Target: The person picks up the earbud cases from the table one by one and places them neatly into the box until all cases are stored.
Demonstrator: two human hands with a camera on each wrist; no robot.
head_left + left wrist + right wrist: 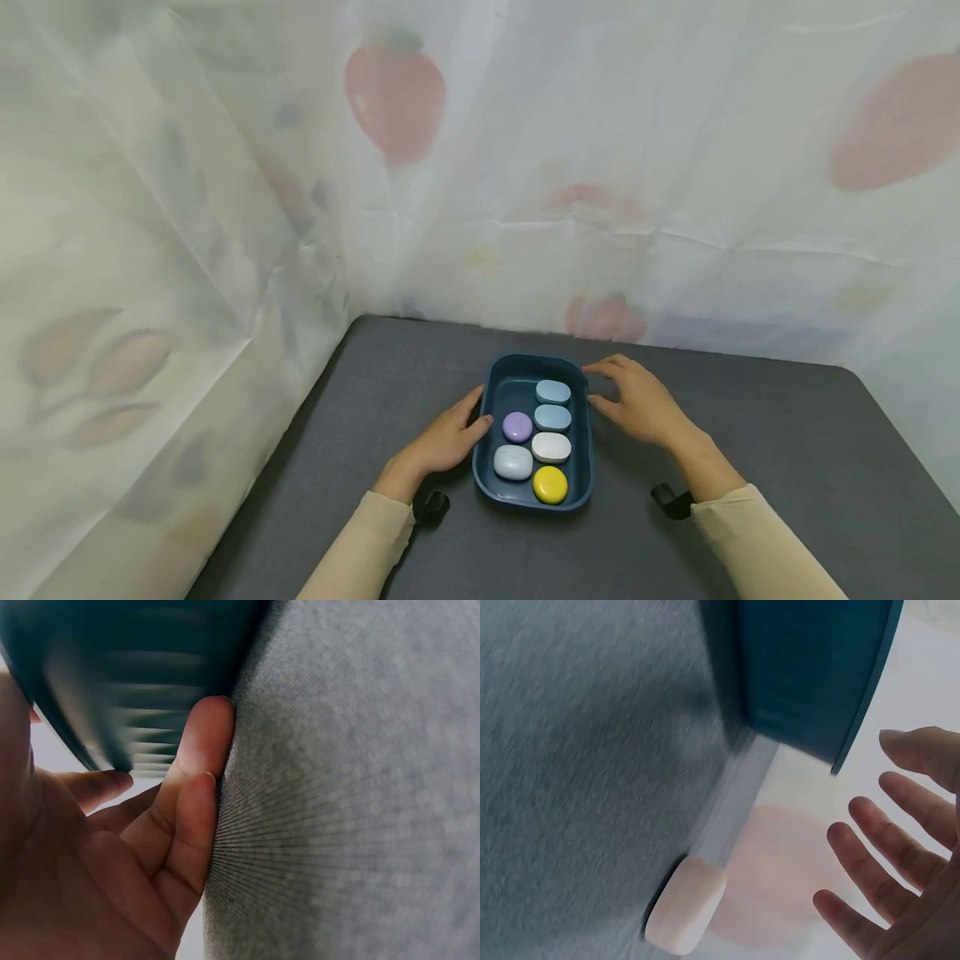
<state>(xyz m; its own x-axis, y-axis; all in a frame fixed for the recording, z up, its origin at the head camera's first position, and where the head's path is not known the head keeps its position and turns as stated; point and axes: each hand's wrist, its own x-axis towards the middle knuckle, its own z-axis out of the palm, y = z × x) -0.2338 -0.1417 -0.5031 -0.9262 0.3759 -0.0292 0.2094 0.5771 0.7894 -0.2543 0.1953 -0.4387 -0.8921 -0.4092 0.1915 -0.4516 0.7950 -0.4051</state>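
Observation:
A dark blue tray (pixel 498 492) lies on the table with several smooth, soap-like pieces in it. Two light blue ovals, the upper one (pixel 552 392) and the lower one (pixel 552 417), and a white oval (pixel 551 447) line its right side, above a round yellow piece (pixel 550 484). On the left are a round purple piece (pixel 517 427) and a pale grey bar (pixel 513 462). My left hand (pixel 448 436) holds the tray's left side, thumb at the rim, fingers against the outer wall. Beside the right rim, my right hand (pixel 640 402) has its fingers spread, holding nothing.
A pale, rounded bar (pixel 686 907) rests on the table outside the tray in the right wrist view. The dark grey table (pixel 780 450) meets a fruit-printed curtain (pixel 675 167) at its back and left. Black wrist straps show at both cuffs.

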